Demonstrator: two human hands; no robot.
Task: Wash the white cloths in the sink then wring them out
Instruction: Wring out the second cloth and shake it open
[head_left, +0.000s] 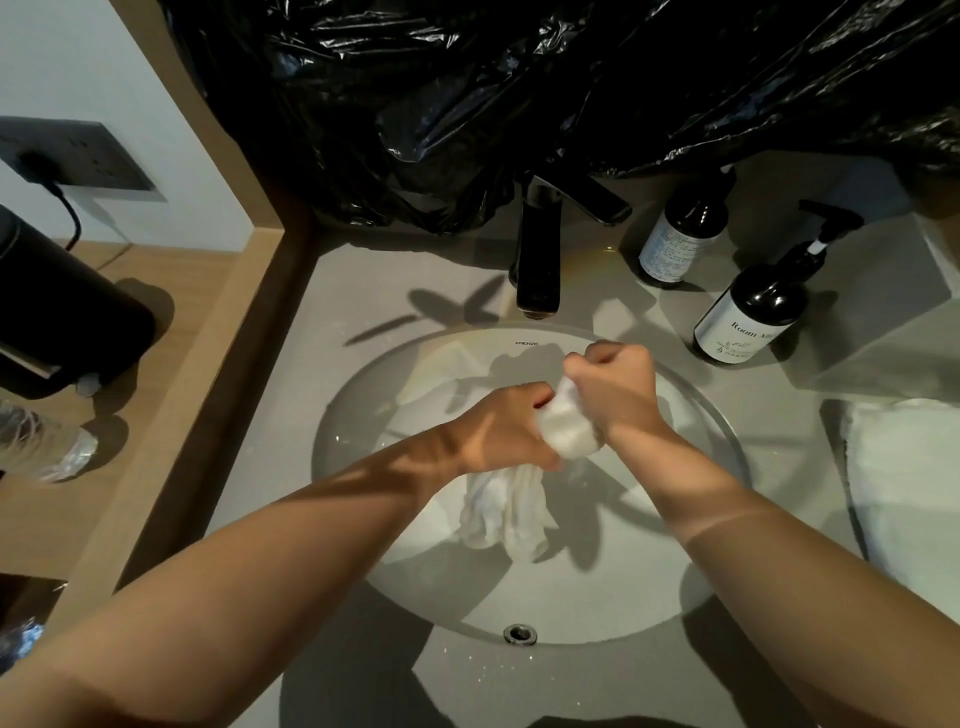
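Observation:
A white cloth (566, 431) is bunched and twisted between both hands above the round white sink (623, 613). My left hand (498, 431) grips its lower part, with the loose end (504, 514) hanging down into the basin. My right hand (618, 389) grips the upper part in a fist. More white cloth (441, 379) lies in the water at the back of the basin. A folded white cloth (909, 467) lies on the counter to the right of the sink.
A black faucet (540, 249) stands behind the basin. Two dark bottles (680, 239) (753, 312) stand on the grey counter at back right. Black plastic sheeting (519, 93) hangs behind. A black appliance (57, 312) and a clear plastic bottle (47, 441) sit on the wooden shelf at left.

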